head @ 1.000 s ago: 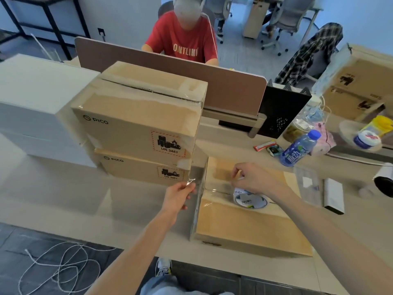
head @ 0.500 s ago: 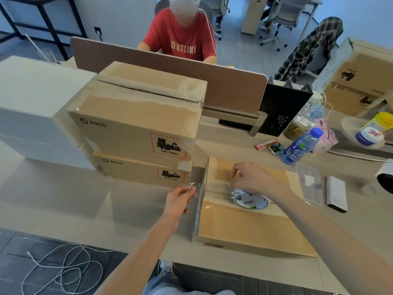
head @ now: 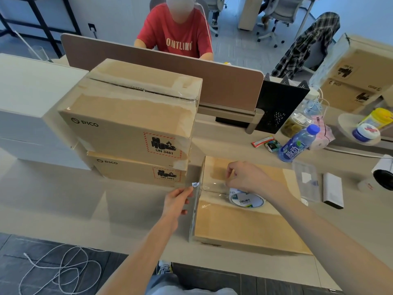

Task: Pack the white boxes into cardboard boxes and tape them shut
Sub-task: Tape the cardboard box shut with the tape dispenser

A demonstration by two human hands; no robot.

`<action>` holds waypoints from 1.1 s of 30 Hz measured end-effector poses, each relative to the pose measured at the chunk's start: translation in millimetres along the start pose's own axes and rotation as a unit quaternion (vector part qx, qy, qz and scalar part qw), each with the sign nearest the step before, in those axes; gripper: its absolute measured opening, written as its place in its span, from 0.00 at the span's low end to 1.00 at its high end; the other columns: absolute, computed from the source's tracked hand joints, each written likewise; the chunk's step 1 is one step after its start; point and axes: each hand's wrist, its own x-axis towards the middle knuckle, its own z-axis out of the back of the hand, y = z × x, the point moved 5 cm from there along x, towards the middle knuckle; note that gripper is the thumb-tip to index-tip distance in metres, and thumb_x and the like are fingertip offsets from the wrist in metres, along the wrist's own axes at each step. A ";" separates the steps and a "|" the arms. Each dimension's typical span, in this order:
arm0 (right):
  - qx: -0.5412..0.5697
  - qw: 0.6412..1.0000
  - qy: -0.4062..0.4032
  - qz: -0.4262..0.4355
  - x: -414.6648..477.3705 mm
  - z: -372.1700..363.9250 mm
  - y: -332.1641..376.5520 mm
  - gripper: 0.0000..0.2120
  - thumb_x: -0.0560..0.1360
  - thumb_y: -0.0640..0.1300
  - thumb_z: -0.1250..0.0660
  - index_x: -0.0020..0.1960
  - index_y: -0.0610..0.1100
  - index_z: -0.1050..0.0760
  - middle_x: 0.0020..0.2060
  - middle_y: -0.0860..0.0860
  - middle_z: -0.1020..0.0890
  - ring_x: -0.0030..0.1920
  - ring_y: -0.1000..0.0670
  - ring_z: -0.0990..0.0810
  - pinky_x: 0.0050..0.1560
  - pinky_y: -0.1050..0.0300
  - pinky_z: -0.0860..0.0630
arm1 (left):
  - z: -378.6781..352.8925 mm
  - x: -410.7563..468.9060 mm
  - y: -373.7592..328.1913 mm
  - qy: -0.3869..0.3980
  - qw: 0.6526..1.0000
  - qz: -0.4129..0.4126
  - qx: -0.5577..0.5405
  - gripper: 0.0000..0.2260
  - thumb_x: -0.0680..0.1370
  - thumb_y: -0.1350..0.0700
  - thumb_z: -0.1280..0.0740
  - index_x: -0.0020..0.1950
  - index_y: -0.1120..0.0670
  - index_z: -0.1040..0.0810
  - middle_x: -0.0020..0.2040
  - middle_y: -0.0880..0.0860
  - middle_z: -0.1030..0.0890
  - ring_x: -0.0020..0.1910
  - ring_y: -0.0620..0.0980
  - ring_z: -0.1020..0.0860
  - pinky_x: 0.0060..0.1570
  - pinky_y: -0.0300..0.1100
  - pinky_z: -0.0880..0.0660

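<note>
A flat cardboard box (head: 251,226) lies on the desk in front of me, its two top flaps shut. A roll of clear tape (head: 246,200) rests on its lid by the seam. My right hand (head: 246,177) hovers over the seam just above the roll, fingers pinched on the tape. My left hand (head: 176,201) is at the box's left edge and pinches the free end of the tape strip (head: 195,184), which runs across the lid. Two taped PICO cardboard boxes (head: 131,116) are stacked behind on the left. White boxes (head: 27,99) stand at the far left.
A blue drink bottle (head: 297,143), a clear plastic case (head: 307,179), a white power bank (head: 332,190) and snack packets lie right of the box. A brown desk divider (head: 212,81) runs behind, with a person in red beyond it. More cardboard boxes (head: 359,79) stand far right. A white cord lies on the floor.
Both hands have stayed almost where they were. The left hand keeps the tape end at the box's left edge, and the right hand has shifted slightly over the seam.
</note>
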 end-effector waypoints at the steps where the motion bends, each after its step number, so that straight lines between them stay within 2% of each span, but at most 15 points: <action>1: -0.002 1.000 -0.001 0.001 0.0 -0.2 0.1 0.06 0.67 0.46 0.32 0.44 0.52 0.24 0.35 0.52 0.23 0.36 0.50 0.23 0.31 0.58 0.32 | -0.2 0.0 -0.3 -0.002 1.000 0.000 -0.006 0.09 0.74 0.51 0.27 0.50 0.54 0.18 0.45 0.50 0.18 0.42 0.47 0.25 0.33 0.40 0.29; 6: -0.015 1.000 -0.006 0.007 -0.4 0.1 1.2 0.05 0.68 0.46 0.32 0.44 0.52 0.24 0.34 0.53 0.24 0.36 0.51 0.24 0.31 0.58 0.33 | -6.4 1.6 -4.1 -0.013 1.000 0.001 0.007 0.19 0.68 0.44 0.23 0.51 0.55 0.20 0.41 0.50 0.22 0.41 0.47 0.26 0.35 0.41 0.28; 10: -0.018 1.000 -0.005 0.012 -1.2 -0.2 1.5 0.05 0.68 0.46 0.32 0.44 0.52 0.24 0.34 0.53 0.24 0.38 0.50 0.23 0.32 0.58 0.32 | -14.5 3.1 -6.4 -0.025 0.999 -0.006 0.036 0.20 0.66 0.43 0.22 0.45 0.55 0.23 0.38 0.52 0.26 0.38 0.47 0.29 0.33 0.41 0.30; 14: -0.018 1.000 -0.001 0.018 -2.6 0.5 3.2 0.04 0.69 0.46 0.32 0.44 0.51 0.24 0.34 0.54 0.24 0.41 0.49 0.23 0.34 0.58 0.31 | -18.2 4.6 -4.1 -0.032 0.999 -0.004 0.044 0.22 0.66 0.41 0.23 0.46 0.57 0.24 0.39 0.53 0.26 0.38 0.48 0.29 0.32 0.41 0.28; 18: -0.013 1.000 0.001 0.024 -3.8 1.4 3.2 0.05 0.69 0.45 0.32 0.45 0.50 0.23 0.33 0.54 0.24 0.37 0.51 0.24 0.32 0.58 0.32 | -20.9 5.2 -2.3 -0.037 0.999 -0.005 0.030 0.22 0.69 0.42 0.25 0.49 0.58 0.24 0.41 0.54 0.25 0.39 0.49 0.27 0.33 0.41 0.28; 23: -0.008 1.000 0.004 0.025 -3.7 0.8 2.8 0.05 0.69 0.45 0.33 0.45 0.50 0.23 0.32 0.54 0.25 0.37 0.50 0.25 0.33 0.58 0.32 | -20.3 8.4 -6.6 -0.039 0.999 -0.029 0.018 0.15 0.72 0.46 0.26 0.46 0.55 0.24 0.41 0.53 0.23 0.39 0.48 0.26 0.35 0.41 0.27; 28: 0.002 1.000 0.010 0.020 -3.8 0.9 1.6 0.05 0.69 0.46 0.33 0.45 0.50 0.23 0.31 0.53 0.24 0.37 0.50 0.23 0.34 0.57 0.30 | -26.4 6.9 3.2 -0.020 0.999 -0.045 0.020 0.14 0.76 0.45 0.31 0.48 0.57 0.24 0.43 0.56 0.21 0.41 0.51 0.24 0.41 0.46 0.24; 33: 0.001 1.000 0.012 0.020 -5.1 1.6 3.1 0.05 0.69 0.45 0.33 0.45 0.50 0.23 0.31 0.54 0.24 0.36 0.50 0.24 0.32 0.58 0.32 | -27.0 7.9 8.5 -0.011 0.995 -0.066 0.072 0.14 0.79 0.46 0.35 0.46 0.56 0.24 0.40 0.53 0.20 0.39 0.49 0.21 0.42 0.46 0.22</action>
